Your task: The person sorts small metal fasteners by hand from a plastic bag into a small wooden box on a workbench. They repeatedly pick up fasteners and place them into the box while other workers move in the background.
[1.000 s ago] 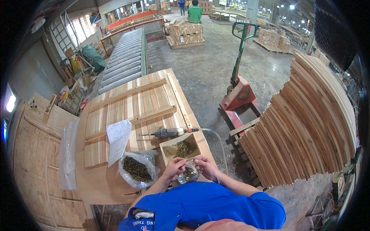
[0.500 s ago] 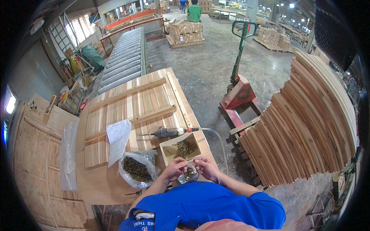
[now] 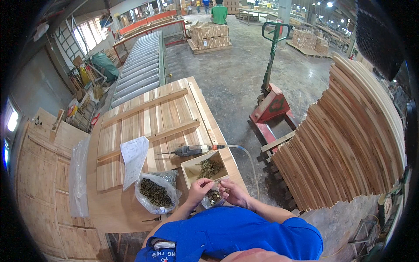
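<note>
My left hand and my right hand are close together, just over the near edge of a small wooden box with loose screws in it. Fingers of both are pinched; whatever is between them is too small to make out. Right below, partly covered by my hands, sits a small clear bag of metal washer-like pieces. Left of my left hand stands an open plastic bag full of brass-coloured screws. Beyond the box lies a grey air screwdriver with a hose.
A slatted wooden panel with crossbars lies on the table, a paper drawing on it. Another driver tip pokes out near my left forearm. Right are a red pallet jack and stacked boards. A roller conveyor runs behind.
My hands stay over the box's near edge, with small shifts of the fingers. My right fingers have come slightly lower and more curled. The tools and bags lie where they were.
</note>
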A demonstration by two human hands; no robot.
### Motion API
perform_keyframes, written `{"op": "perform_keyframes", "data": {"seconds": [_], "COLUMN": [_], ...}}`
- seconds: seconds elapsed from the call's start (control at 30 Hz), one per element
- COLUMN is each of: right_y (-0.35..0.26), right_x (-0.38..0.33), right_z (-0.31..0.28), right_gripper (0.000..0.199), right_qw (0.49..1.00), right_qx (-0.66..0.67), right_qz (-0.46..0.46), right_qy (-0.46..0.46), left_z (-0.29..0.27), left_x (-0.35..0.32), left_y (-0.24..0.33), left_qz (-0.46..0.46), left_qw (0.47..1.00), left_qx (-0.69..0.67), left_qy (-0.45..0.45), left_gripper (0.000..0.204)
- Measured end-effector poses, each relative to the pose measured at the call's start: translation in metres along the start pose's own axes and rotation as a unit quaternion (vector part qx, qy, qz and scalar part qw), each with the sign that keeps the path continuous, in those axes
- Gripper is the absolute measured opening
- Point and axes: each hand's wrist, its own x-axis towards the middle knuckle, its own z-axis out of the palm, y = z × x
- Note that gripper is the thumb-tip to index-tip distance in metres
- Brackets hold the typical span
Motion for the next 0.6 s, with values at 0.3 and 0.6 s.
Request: {"op": "perform_keyframes", "data": {"seconds": [0.3, 0.6], "right_y": [-0.001, -0.001], "right_x": [0.002, -0.001], "right_z": [-0.009, -0.008], "right_gripper": [0.013, 0.017], "right_qw": [0.994, 0.99], "right_qx": [-0.026, 0.014], "right_qz": [0.036, 0.059], "right_qy": [-0.096, -0.131], "left_z": [0.001, 0.007], "left_x": [-0.003, -0.005], "left_y": [0.026, 0.047], "left_qz": [0.11, 0.095], "left_qw": [0.97, 0.983], "left_qx": [0.213, 0.133], "left_qy": [-0.025, -0.083], "left_gripper": [0.015, 0.016]}}
